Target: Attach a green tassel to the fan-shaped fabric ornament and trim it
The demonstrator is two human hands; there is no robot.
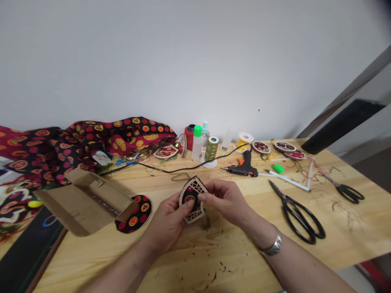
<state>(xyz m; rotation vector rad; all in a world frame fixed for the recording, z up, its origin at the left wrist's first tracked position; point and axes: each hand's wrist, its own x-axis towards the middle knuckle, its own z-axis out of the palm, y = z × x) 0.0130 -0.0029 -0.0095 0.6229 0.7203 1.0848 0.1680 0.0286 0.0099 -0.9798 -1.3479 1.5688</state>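
Note:
Between my hands is a leaf-shaped wooden ornament (195, 189) with cut-out lattice ends and dark patterned fabric in its middle. My left hand (169, 217) grips its left side, thumb across the front. On the right edge, my right hand (224, 201) pinches it with thumb and fingers; a silver bracelet (273, 243) circles that wrist. A greenish cord (207, 219) hangs below the piece, partly hidden. Left of my hands, a round of patterned fabric (142, 211) lies partly under an open cardboard box (82, 207).
Behind my hands lie a black glue gun (242, 167) with its cord, a green thread spool (211, 149) and a green-capped bottle (197, 142). Large black scissors (297, 213) and smaller scissors (345, 189) rest at right. Patterned cloth (82, 142) is heaped at left.

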